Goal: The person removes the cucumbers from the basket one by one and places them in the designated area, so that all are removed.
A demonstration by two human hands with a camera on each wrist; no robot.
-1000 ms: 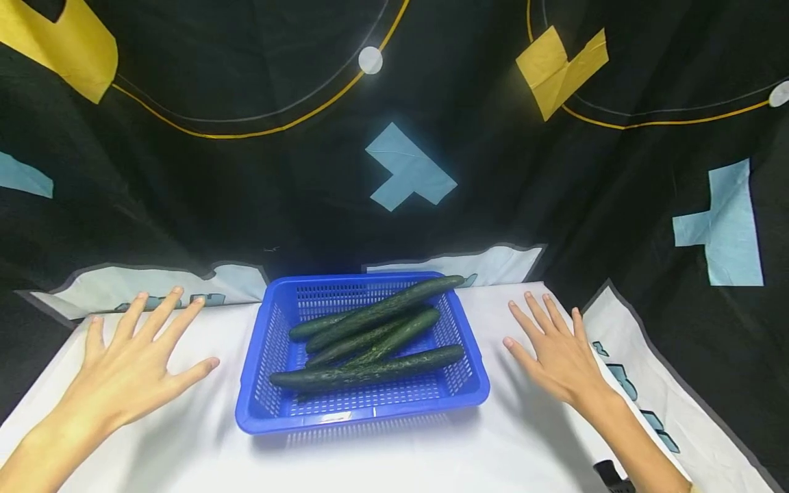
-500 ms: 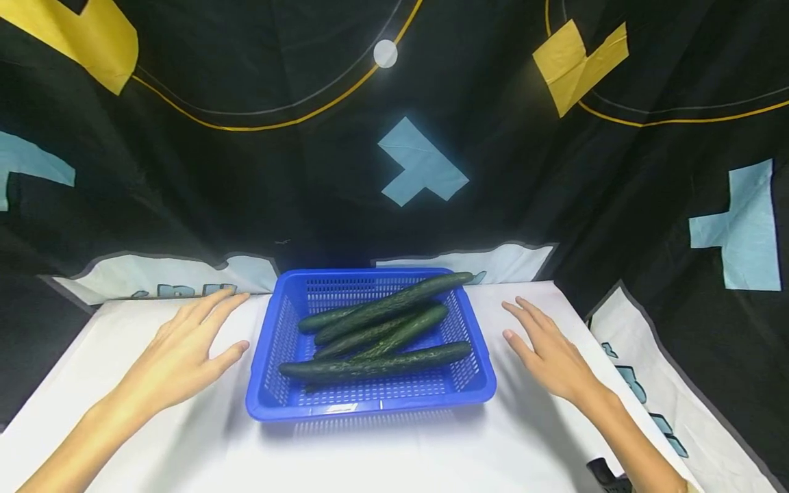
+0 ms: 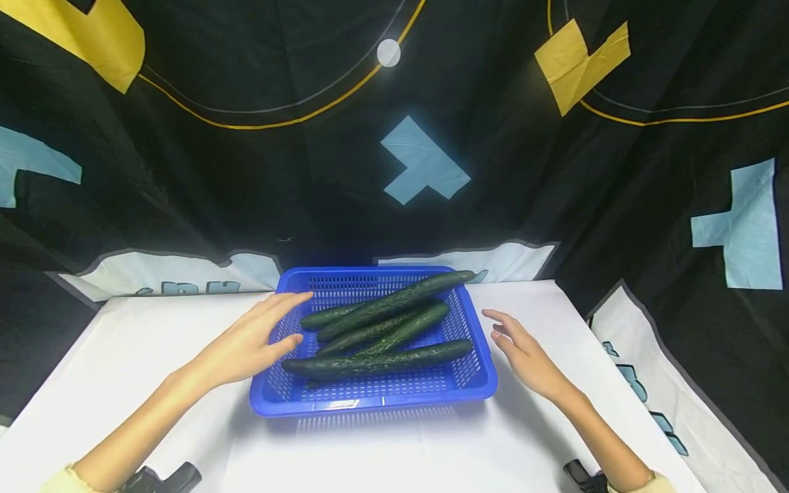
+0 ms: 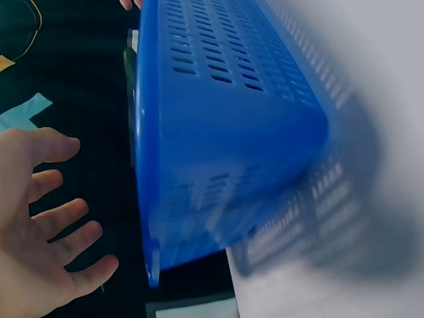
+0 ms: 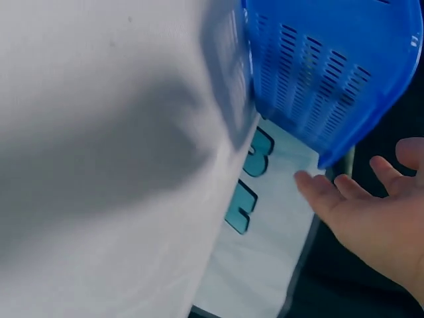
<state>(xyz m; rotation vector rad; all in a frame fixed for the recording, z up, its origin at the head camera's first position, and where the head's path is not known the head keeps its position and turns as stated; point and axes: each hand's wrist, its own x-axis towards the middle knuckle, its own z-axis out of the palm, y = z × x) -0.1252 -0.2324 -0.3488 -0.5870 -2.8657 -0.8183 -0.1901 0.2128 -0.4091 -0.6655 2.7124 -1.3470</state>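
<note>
Several dark green cucumbers (image 3: 394,305) lie in a blue perforated plastic basket (image 3: 370,409) on the white-covered table. My left hand (image 3: 253,342) reaches over the basket's left rim, thumb and fingers spread apart and holding nothing. In the left wrist view that hand (image 4: 40,225) hovers clear of the basket wall (image 4: 225,126), its fingers slightly bent. Just off the basket's right side hangs my right hand (image 3: 527,356), fingers loosely bent, nothing in it. The right wrist view has this hand (image 5: 377,218) near the basket's corner (image 5: 331,149).
A black cloth (image 3: 296,185) with yellow and light blue patches hangs behind the table. White table cover (image 3: 345,459) runs in front of and beside the basket. Dark wrist devices (image 3: 163,479) sit at the cuffs of both sleeves.
My left hand has moved right, from beside the basket to over its left rim. The right hand has come a little closer to the basket, its fingers less spread. The cucumbers stay put.
</note>
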